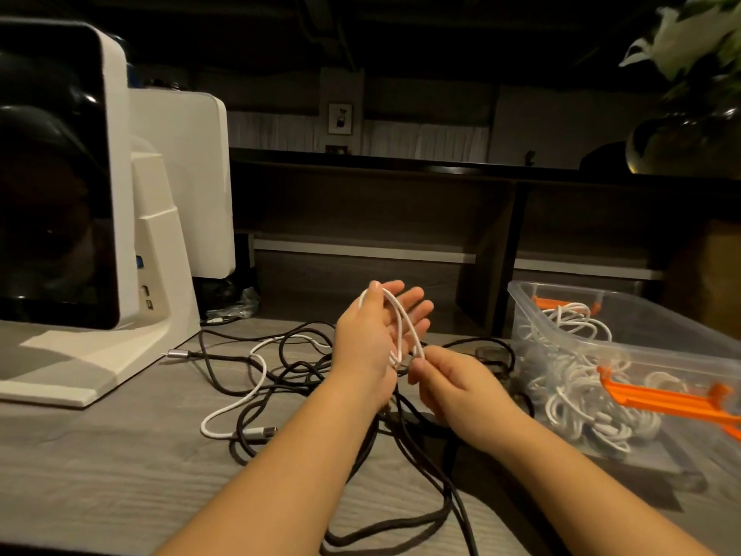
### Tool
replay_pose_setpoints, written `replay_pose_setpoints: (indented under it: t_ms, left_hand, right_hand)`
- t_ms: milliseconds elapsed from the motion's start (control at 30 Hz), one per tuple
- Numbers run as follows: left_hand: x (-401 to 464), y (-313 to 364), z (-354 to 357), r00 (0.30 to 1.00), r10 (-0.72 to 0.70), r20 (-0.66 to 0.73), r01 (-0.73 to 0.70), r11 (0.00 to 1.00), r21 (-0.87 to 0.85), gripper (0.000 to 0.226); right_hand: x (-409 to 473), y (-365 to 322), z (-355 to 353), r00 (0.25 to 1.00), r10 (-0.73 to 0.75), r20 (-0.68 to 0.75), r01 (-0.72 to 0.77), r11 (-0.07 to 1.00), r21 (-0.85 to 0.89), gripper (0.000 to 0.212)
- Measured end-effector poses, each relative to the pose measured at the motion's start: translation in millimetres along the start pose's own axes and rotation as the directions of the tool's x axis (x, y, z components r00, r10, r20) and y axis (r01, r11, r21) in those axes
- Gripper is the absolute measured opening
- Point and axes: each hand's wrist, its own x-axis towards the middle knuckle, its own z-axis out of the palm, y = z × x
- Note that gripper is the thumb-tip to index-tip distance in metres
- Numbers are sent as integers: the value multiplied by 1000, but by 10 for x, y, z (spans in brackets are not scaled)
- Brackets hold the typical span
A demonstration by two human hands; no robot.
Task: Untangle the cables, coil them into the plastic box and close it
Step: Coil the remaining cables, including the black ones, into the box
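Observation:
My left hand (371,339) is raised over the table with its fingers straight, and loops of a white cable (401,327) lie wound around it. Just below it, my right hand (453,389) pinches the same white cable at the bottom of the loops. The rest of that cable (256,375) trails left across the table through a tangle of black cables (304,367). The clear plastic box (625,298) with orange latches (661,399) stands open at the right and holds several coiled white cables (577,379).
A white machine with a dark screen (120,218) stands at the left on the grey wooden table (100,475). Black cable loops (401,531) run to the near edge. A dark shelf unit (401,210) is behind, and a vase with flowers (689,126) is at the far right.

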Motion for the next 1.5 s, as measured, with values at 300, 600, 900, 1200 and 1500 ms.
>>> replay_pose_setpoints:
  t_ms: [300, 600, 900, 1200, 1500]
  left_hand:
    - [103, 222, -122, 997, -40, -65, 11, 919, -394, 27]
    - [153, 273, -186, 941, 83, -329, -154, 968, -196, 19]
    - [153, 204, -189, 890, 331, -314, -229, 919, 322, 20]
    - [126, 102, -139, 999, 7, 53, -49, 490, 870, 43]
    - [-6, 53, -134, 792, -587, 166, 270, 582, 767, 66]
  right_hand:
    - [6, 41, -122, 998, -24, -65, -6, 908, -418, 29]
    - [-41, -29, -105, 988, -127, 88, 153, 892, -425, 14]
    - [-57, 0, -53, 964, -123, 234, 225, 847, -481, 21]
    - [-90, 55, -117, 950, -312, -9, 303, 927, -221, 6]
    - [-9, 115, -83, 980, -32, -197, 9, 993, -119, 14]
